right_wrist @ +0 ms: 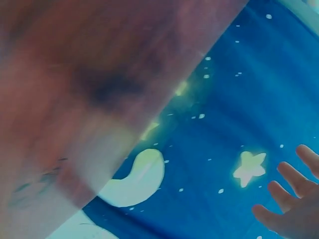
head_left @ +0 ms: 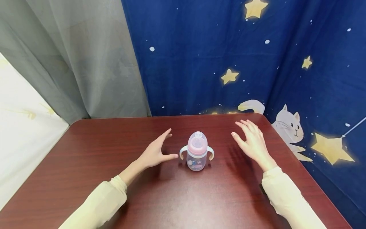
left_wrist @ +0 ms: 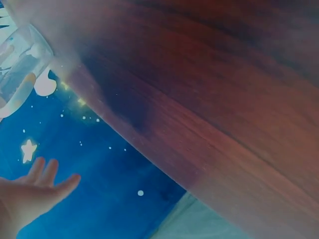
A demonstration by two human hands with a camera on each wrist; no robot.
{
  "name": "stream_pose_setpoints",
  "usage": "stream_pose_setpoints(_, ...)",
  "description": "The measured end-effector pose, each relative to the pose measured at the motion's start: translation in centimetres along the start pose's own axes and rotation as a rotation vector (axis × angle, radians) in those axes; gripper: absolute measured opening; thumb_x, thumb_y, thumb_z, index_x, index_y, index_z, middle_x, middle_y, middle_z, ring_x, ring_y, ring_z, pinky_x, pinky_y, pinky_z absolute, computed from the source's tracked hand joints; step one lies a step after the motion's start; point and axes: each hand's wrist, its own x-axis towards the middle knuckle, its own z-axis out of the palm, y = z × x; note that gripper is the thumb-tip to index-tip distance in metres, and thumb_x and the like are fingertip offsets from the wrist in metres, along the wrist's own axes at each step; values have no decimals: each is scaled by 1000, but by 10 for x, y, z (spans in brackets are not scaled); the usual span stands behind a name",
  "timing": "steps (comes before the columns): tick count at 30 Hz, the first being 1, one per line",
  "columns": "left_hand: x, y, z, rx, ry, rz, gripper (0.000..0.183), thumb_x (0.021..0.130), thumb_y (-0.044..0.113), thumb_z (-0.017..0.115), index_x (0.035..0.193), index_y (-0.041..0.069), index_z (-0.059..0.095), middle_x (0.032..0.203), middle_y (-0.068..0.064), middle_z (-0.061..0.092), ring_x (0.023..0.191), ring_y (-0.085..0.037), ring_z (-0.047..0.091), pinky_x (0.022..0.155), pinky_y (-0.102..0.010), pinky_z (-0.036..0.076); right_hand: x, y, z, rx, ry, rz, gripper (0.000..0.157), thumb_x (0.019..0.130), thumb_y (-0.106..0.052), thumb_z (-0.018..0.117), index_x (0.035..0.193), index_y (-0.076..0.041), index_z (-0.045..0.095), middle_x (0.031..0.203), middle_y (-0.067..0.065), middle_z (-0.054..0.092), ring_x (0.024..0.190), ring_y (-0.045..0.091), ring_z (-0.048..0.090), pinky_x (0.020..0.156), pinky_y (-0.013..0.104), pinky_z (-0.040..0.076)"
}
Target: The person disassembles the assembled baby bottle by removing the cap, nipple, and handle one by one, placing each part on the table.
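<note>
A baby bottle [head_left: 196, 152] with a pink collar, a clear domed cap and two side handles stands upright on the table. Just left of it is my left hand [head_left: 155, 151], fingers extended, the thumb tip close to the left handle. My right hand [head_left: 251, 143] hovers farther off to the right, fingers spread and holding nothing. In the left wrist view, part of the clear bottle [left_wrist: 22, 64] shows at the upper left edge, above the left hand [left_wrist: 35, 199]. The right wrist view has only the right hand's spread fingers [right_wrist: 294, 191] at its lower right.
The dark reddish-brown table [head_left: 183, 203] has rounded far corners. Behind it hangs a blue curtain [head_left: 194, 63] with stars and a white cat, beside a grey curtain [head_left: 100, 63]. White cloth [head_left: 23, 127] hangs along the left side.
</note>
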Motion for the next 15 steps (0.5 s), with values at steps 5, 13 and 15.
stream_pose_setpoints(5,11,1,8,-117,-79,12,98,65,46,73,140,19,16,128,-5,44,119,-17,37,94,-43,29,16,-13,-3,62,-16,-8,44,85,-30,57,120,-4,51,125,16,45,120,32,30,92,53,20)
stream_pose_setpoints(13,19,3,25,-154,-197,94,99,65,45,74,140,14,18,125,-9,47,117,-19,40,94,-40,29,33,-36,-7,120,-65,-61,43,84,-32,58,119,-7,53,123,14,48,118,30,34,93,51,22)
stream_pose_setpoints(15,20,4,30,-152,-215,99,98,64,45,74,139,14,20,123,-7,49,113,-16,43,93,-37,31,37,-43,-8,130,-89,-74,43,84,-34,57,119,-9,54,123,13,48,118,29,35,92,52,22)
